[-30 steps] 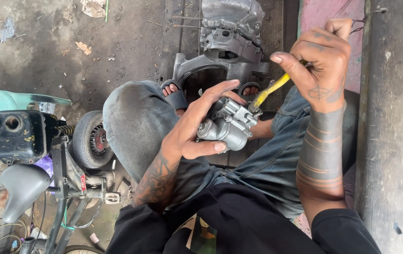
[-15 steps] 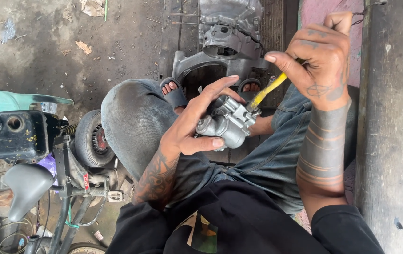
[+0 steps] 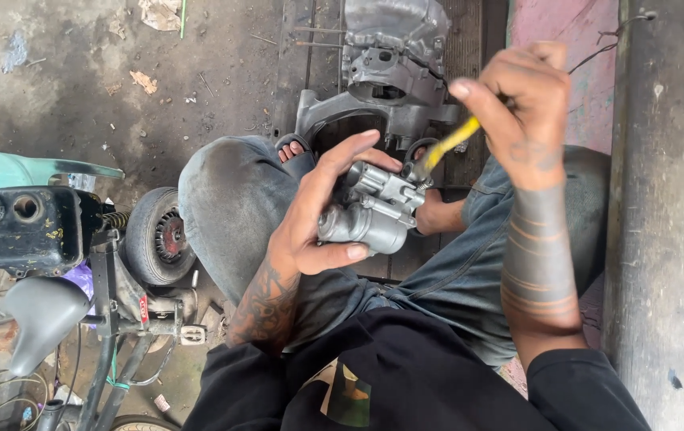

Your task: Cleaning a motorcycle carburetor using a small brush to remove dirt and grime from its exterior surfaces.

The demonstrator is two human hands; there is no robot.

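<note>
Concrete floor (image 3: 78, 88) — stained, littered beside engine casing (image 3: 390, 72).

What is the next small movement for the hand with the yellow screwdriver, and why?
Probably keep turning the yellow-handled screwdriver in place. Its tip meets the top of the grey metal carburetor, the right hand grips the handle, and the left hand braces the part from below, so nothing needs repositioning first.

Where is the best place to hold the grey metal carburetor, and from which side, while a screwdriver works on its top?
Probably around the rounded lower body of the carburetor, from the left, as the left hand wraps it now. That leaves free the upper right corner, where the yellow-handled screwdriver in the right hand meets it.
</note>
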